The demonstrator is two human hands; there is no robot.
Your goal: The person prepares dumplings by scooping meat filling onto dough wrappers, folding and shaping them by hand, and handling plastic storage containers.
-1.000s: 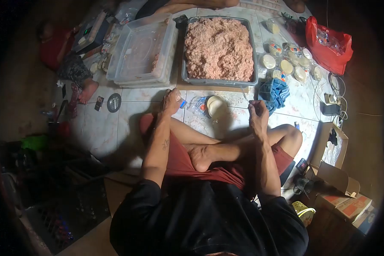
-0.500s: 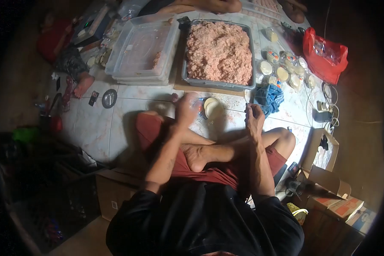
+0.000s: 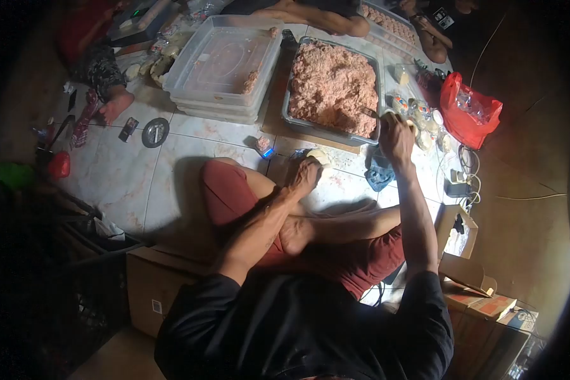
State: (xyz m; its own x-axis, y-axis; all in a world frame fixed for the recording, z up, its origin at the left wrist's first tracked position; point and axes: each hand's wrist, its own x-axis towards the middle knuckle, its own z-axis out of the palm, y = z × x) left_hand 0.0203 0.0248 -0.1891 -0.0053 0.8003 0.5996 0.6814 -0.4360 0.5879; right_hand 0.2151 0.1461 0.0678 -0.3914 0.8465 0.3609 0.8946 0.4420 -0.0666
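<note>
My right hand (image 3: 397, 139) is closed around the handle of a small flat-bladed spatula (image 3: 369, 113). The spatula's blade reaches over the right edge of a grey tub (image 3: 320, 134) heaped with pink minced meat (image 3: 329, 82). Down on the tiles, my left hand (image 3: 305, 178) has its fingers bent in at the near left edge of a small stack of round, pale dough wrappers (image 3: 321, 157). Its fingertips are partly hidden, but they seem to pinch a wrapper. Left of the stack, a small clear pack of pink filling (image 3: 263, 145) lies on the floor.
Stacked clear plastic boxes (image 3: 212, 98) stand left of the tub. A blue cloth (image 3: 380, 174), packs of round wrappers (image 3: 424, 126) and a red bag (image 3: 472, 111) lie right. Other people sit around; a tray of formed pieces (image 3: 389, 26) is at the back.
My right hand has moved up and forward to the tub, bringing the spatula over the meat. My left hand has come down and right to the wrappers. The view has shifted slightly.
</note>
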